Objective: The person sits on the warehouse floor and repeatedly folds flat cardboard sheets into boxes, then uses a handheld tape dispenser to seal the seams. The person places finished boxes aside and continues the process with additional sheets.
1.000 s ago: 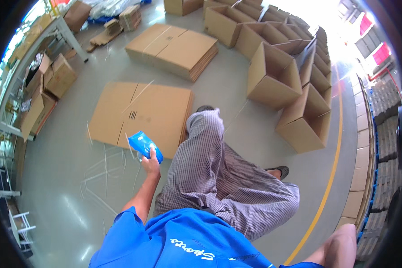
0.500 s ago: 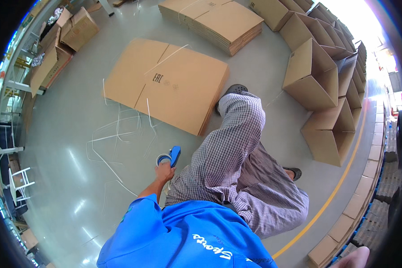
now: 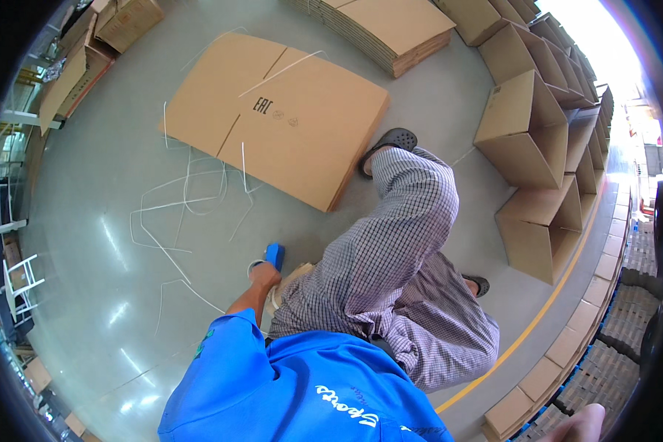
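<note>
My left hand [image 3: 264, 278] is low beside my left leg and grips a blue tape dispenser [image 3: 274, 255] close to the grey floor. A tan roll-like piece [image 3: 290, 281] shows just right of the hand. My checked trouser leg [image 3: 390, 243] steps forward, and its dark shoe [image 3: 390, 141] rests by the edge of a large flat cardboard sheet [image 3: 272, 118]. Only a bit of my right hand [image 3: 580, 426] shows at the lower edge, and its fingers are hidden.
Loose white plastic straps [image 3: 188, 193] lie on the floor left of the flat cardboard. Open cartons [image 3: 523, 132] stand in a row at right beside a yellow floor line [image 3: 545, 313]. A stack of flat cartons [image 3: 394, 29] lies at the top. Shelving and boxes [image 3: 88, 51] line the left.
My left hand has come down with the blue dispenser, from chest height to near the floor. I have stepped toward the flat cardboard, which now looks larger and closer.
</note>
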`<action>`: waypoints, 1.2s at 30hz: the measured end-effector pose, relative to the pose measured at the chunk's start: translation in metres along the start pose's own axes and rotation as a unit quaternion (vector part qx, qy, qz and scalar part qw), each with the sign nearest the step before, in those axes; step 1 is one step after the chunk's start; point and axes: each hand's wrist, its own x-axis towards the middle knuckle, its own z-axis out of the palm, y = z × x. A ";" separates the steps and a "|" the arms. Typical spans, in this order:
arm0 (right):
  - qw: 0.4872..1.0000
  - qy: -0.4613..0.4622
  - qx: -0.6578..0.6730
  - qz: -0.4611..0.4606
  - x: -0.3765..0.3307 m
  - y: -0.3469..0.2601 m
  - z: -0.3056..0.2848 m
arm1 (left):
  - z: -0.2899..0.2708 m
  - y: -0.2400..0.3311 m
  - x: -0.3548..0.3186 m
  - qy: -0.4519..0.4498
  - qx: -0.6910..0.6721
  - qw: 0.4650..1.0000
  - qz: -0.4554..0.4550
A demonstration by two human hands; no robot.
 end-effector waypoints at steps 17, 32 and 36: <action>0.977 0.112 -0.165 -0.079 0.036 0.009 -0.066 | -0.091 0.144 0.118 -0.101 -0.723 0.682 -0.044; 0.969 0.137 -0.094 -0.182 0.072 -0.016 0.000 | -0.113 0.192 0.105 -0.007 -0.755 0.653 -0.065; 0.992 -0.123 0.009 -0.015 0.118 -0.050 0.069 | -0.132 0.226 0.109 0.181 -0.562 0.800 0.101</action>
